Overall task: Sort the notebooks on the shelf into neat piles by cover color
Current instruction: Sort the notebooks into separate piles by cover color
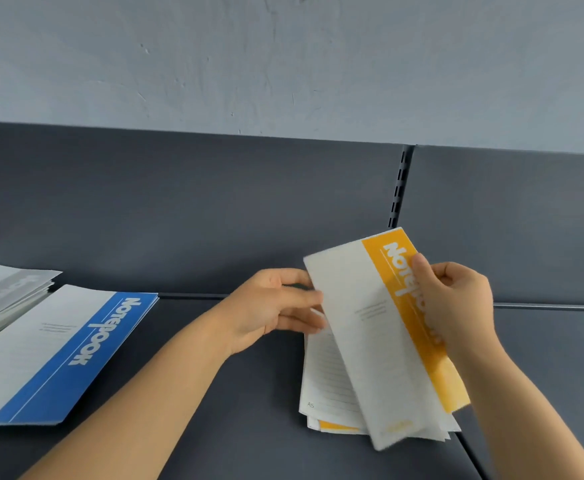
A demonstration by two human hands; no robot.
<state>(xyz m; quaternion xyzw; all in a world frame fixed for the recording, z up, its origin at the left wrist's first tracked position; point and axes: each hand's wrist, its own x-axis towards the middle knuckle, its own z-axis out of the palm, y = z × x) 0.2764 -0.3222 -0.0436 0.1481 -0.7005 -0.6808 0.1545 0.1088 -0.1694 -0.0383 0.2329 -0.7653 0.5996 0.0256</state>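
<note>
The grey notebook pile (pixel 3 299) at far left is cut off by the frame edge, its print blurred; the small text on every cover is unreadable. The right hand (pixel 456 306) pinches a thin, glossy yellow-banded notebook (pixel 370 327) by its right edge, tilted above the yellow pile (pixel 325 382), hiding most of it; the left hand (pixel 269 306) touches its left edge, fingers loosely spread. A flat blue-banded notebook pile (pixel 58 351) lies left on the matte dark shelf (pixel 249 427).

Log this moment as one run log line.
right hand: holds yellow notebook | left hand: at its edge | yellow pile: beneath | blue pile: left
</note>
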